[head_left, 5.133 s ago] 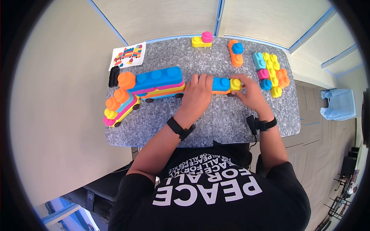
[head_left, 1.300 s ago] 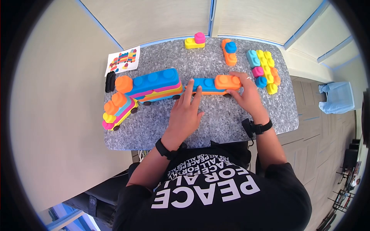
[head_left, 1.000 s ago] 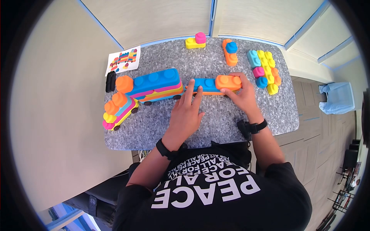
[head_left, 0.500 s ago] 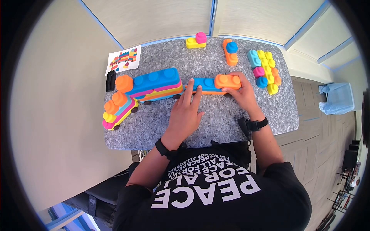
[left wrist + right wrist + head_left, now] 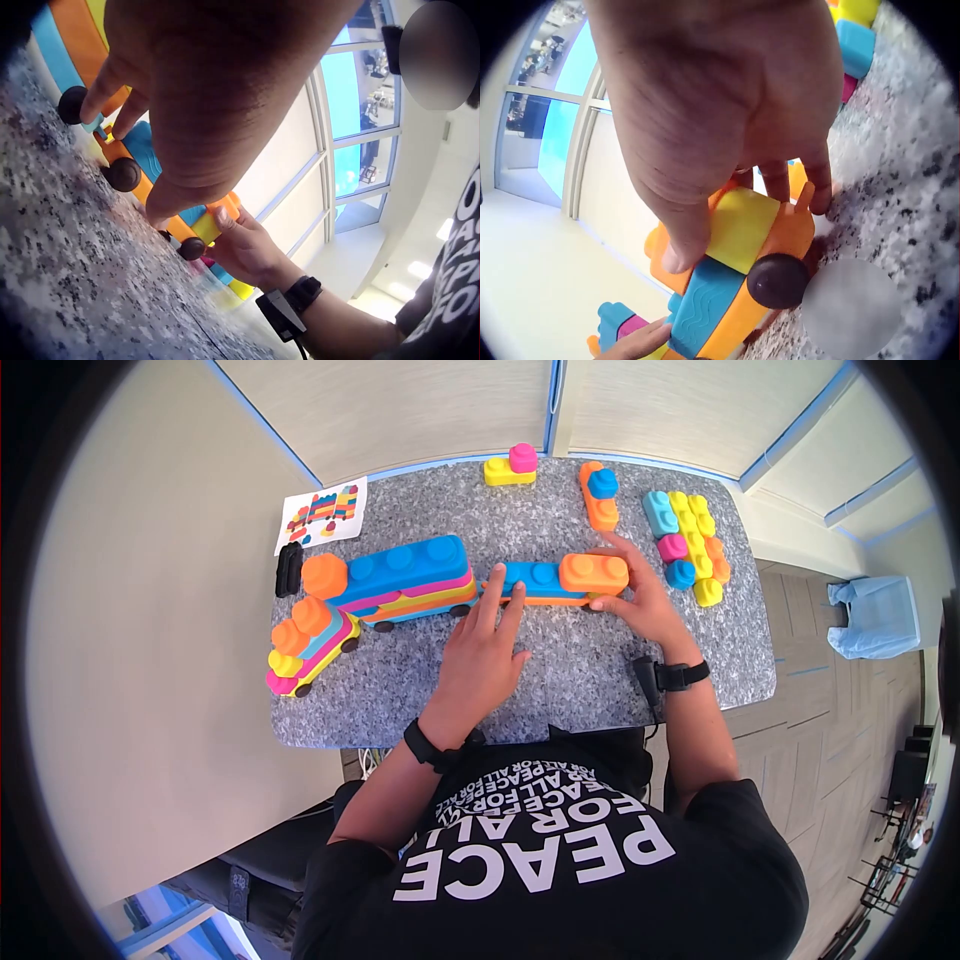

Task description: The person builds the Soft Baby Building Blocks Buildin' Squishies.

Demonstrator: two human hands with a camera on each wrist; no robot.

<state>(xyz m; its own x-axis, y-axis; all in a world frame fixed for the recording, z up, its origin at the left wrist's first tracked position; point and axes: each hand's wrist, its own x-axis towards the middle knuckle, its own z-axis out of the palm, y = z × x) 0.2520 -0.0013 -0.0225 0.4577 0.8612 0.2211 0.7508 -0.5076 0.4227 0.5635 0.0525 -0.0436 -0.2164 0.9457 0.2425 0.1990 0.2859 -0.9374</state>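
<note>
A toy train of building blocks stands on the grey speckled table. Its right wagon has an orange base, a blue block and a yellow block. An orange two-stud block sits over the yellow one at the right end. My right hand holds this end, thumb on the near side, fingers reaching round the far side. Straight fingers of my left hand rest at the wagon's left end, by the coupling to the taller middle wagon.
The train's front car angles off at left, near a black object and a picture sheet. At the back are a yellow-and-pink pair and an orange block with a blue one. Several loose blocks lie right.
The orange two-stud block now covers the yellow block, which was bare before. My left hand has gone from gripping the wagon to laying straight fingers on it. My right thumb shifted lower.
</note>
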